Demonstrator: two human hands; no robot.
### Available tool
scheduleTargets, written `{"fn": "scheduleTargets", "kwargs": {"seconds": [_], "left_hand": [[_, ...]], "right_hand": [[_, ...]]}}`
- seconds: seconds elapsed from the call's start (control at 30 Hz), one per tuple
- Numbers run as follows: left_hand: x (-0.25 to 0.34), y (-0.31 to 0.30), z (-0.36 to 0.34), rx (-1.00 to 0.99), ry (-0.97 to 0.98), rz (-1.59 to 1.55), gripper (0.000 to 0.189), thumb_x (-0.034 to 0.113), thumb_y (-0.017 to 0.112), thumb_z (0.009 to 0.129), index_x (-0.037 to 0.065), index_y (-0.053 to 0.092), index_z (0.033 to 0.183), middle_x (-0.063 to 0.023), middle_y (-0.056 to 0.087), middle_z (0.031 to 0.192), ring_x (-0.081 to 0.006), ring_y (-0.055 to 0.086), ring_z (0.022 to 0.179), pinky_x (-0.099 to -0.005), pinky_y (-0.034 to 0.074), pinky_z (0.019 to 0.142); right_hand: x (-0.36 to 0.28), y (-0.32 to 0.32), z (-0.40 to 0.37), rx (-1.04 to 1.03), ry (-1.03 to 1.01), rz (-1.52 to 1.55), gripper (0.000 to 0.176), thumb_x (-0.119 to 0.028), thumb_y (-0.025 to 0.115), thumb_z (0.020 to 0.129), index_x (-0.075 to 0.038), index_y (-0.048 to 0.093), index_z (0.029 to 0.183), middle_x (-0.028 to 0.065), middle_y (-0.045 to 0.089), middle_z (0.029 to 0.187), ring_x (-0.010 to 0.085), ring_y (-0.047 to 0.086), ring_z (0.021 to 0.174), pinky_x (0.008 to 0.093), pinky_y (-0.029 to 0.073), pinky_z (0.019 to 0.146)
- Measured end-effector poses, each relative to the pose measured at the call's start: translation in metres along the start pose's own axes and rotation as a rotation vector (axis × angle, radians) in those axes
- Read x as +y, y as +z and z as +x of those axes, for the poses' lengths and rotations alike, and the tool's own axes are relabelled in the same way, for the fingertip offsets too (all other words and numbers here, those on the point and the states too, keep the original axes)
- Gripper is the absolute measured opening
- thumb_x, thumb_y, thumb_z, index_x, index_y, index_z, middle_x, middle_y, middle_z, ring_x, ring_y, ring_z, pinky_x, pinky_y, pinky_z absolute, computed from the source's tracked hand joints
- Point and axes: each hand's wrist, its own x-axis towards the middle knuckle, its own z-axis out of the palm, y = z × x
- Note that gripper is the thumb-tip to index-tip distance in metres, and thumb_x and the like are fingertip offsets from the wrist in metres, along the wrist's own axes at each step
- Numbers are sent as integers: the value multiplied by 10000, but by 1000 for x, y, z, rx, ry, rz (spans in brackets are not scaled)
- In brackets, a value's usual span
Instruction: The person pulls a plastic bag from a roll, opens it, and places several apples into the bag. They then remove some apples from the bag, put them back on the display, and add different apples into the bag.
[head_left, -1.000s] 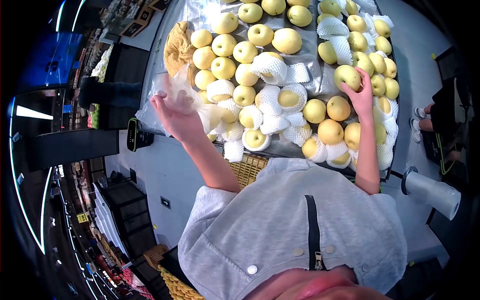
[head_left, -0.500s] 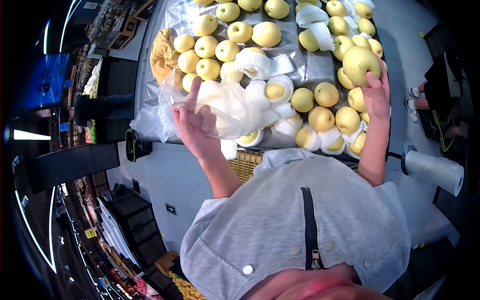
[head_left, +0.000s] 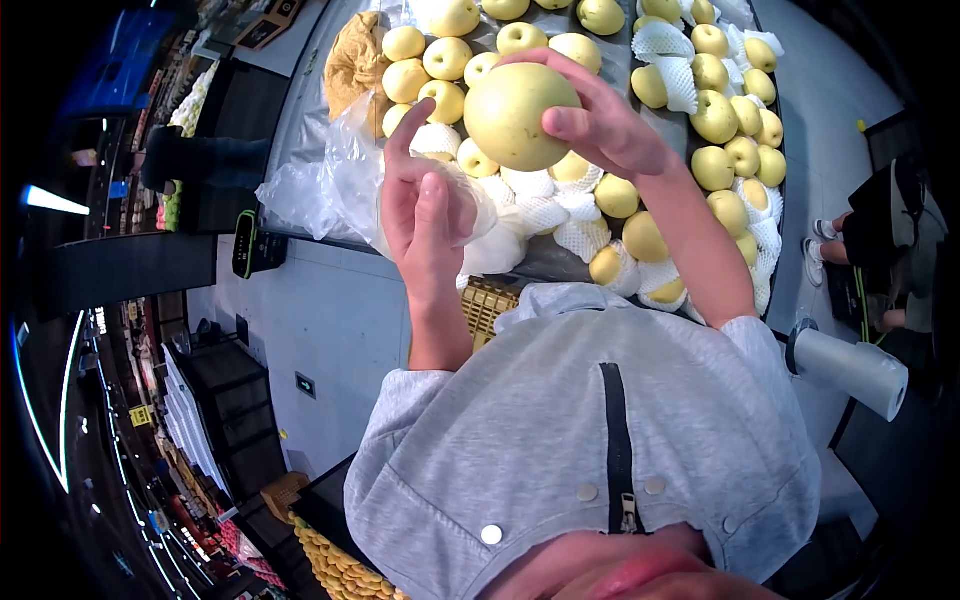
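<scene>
A large yellow-green pear (head_left: 518, 118) is held up by my right hand (head_left: 612, 125), its fingers behind the fruit and its thumb on the near side. To its left, my left hand (head_left: 428, 205) has the thin clear plastic bag (head_left: 345, 185) around its lower fingers, with index finger and thumb raised. The filled part of the bag hangs beside this hand, over the fruit display; its contents are blurred by the film. Under and behind both hands lie yellow pears (head_left: 446, 58), some in white foam nets (head_left: 583, 238).
Crumpled brown material (head_left: 355, 65) lies at the display's left end. A yellow basket (head_left: 490, 305) stands below its near edge. A roll of plastic bags (head_left: 850, 370) is at the right. Other people's legs show at both sides.
My right hand has carried the pear leftward from the display's right side, close to my left hand. My left hand has shifted slightly right, its thumb now raised, and the view has shifted.
</scene>
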Motion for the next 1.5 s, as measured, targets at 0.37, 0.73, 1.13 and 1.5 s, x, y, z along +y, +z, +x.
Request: {"fn": "scheduleTargets", "kwargs": {"seconds": [0.37, 0.73, 1.13, 1.5], "left_hand": [[57, -68, 7, -46, 139, -44, 176, 220, 450, 1034, 55, 502, 1000, -330, 286, 1467, -71, 463, 428, -203, 451, 463], [88, -70, 35, 105, 143, 44, 208, 207, 526, 1012, 31, 504, 902, -273, 439, 1409, -21, 461, 475, -166, 365, 446], [84, -48, 50, 38, 157, 328, 207, 200, 582, 991, 5, 551, 931, -142, 467, 1373, -97, 642, 591, -184, 432, 455], [62, -5, 44, -69, 303, 379, 123, 107, 611, 954, -4, 619, 901, -202, 473, 1321, -146, 582, 990, -215, 486, 630]], "right_hand": [[53, 76, 90, -423, 40, 435, 617, -454, 650, 897, -54, 434, 1313, 92, 532, 1221, 182, 534, 1176, 357, 470, 984], [-7, 97, 65, -467, 358, -537, 476, -353, 693, 828, -137, 553, 1229, 15, 632, 943, 100, 628, 754, 258, 506, 516], [-33, 145, 52, -639, 214, -1703, 115, -119, 664, 707, -59, 697, 800, 103, 712, 800, 256, 707, 745, 363, 544, 634], [56, 97, 65, -887, -17, -1031, 416, -402, 687, 817, -78, 670, 1077, 142, 692, 968, 282, 656, 889, 398, 517, 806]]}}
